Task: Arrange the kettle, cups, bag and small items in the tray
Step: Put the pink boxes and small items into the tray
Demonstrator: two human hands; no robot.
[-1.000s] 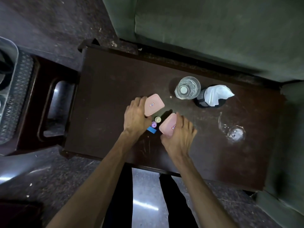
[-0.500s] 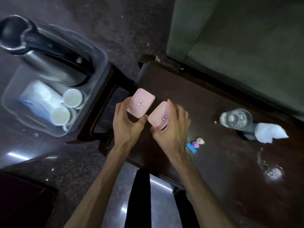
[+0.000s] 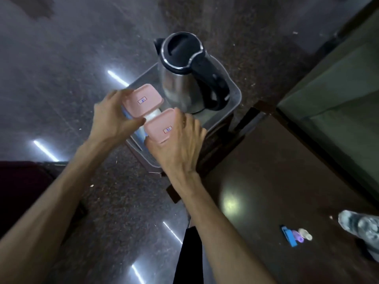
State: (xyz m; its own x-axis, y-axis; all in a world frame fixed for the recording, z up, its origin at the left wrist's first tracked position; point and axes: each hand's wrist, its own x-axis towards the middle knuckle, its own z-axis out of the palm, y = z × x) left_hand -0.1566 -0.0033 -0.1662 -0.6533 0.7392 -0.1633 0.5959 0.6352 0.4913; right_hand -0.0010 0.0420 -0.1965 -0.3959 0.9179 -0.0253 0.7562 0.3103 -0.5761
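1. Two pink boxes are in your grip, one per hand, both held over the near end of the tray (image 3: 235, 99).
2. Your right hand (image 3: 180, 148) has its fingers clamped round the nearer pink box (image 3: 161, 126).
3. Your left hand (image 3: 111, 117) clamps the farther pink box (image 3: 142, 100), thumb under its near edge.
4. Under the boxes, something white and blue lies in the tray; blurred.
5. Kettle (image 3: 184, 72) stands upright at the tray's far end.
6. Small items (image 3: 295, 237) lie on the dark table (image 3: 266, 171), off to your right.
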